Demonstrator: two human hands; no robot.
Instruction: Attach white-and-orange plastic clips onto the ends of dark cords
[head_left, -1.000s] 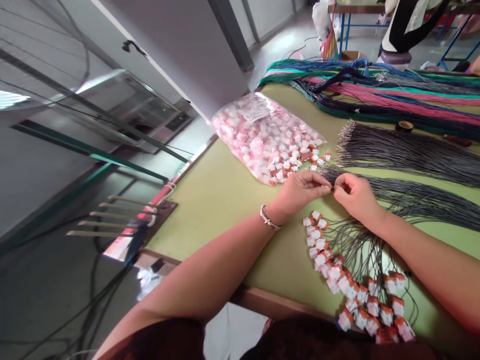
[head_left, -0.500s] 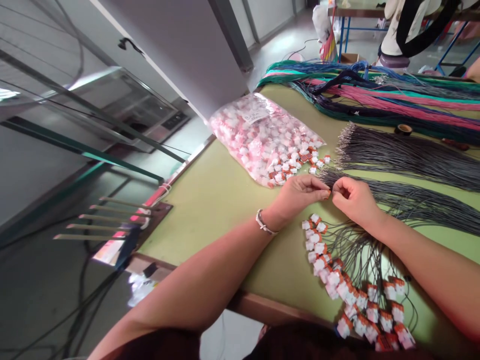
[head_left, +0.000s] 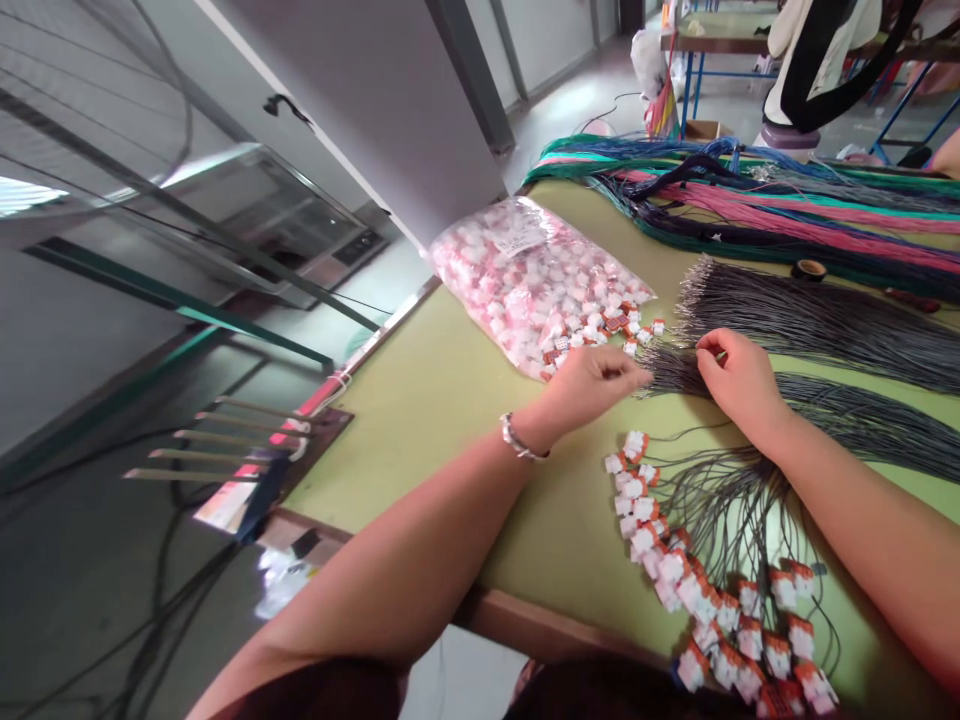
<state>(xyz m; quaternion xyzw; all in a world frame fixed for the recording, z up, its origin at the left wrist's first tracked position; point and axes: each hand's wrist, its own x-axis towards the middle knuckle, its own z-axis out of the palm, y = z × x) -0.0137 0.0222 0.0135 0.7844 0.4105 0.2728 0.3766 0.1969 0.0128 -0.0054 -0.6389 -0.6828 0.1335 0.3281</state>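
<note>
My left hand (head_left: 596, 385), with a bracelet at the wrist, is closed beside the loose connectors; what its fingers hold, if anything, is too small to make out. To its right my right hand (head_left: 739, 380) is pinched over the lower bundle of dark wires (head_left: 832, 402), and its fingertips' contents cannot be made out. White and orange connectors (head_left: 652, 540) with dark wires attached lie in a curved row below the hands. Behind my left hand, a clear bag of connectors (head_left: 525, 270) lies with several loose ones at its mouth.
The green table (head_left: 405, 400) has an upper dark wire bundle (head_left: 817, 310), a roll of tape (head_left: 810, 269) and long coloured wires (head_left: 787, 210) at the back. A rack with rods (head_left: 300, 450) sits at the left edge. A person (head_left: 817, 70) is beyond the table.
My hands have moved apart, the right one up and to the right over the dark wires. An orange-tipped piece seen at my left fingertips before no longer shows there. The view has shifted slightly.
</note>
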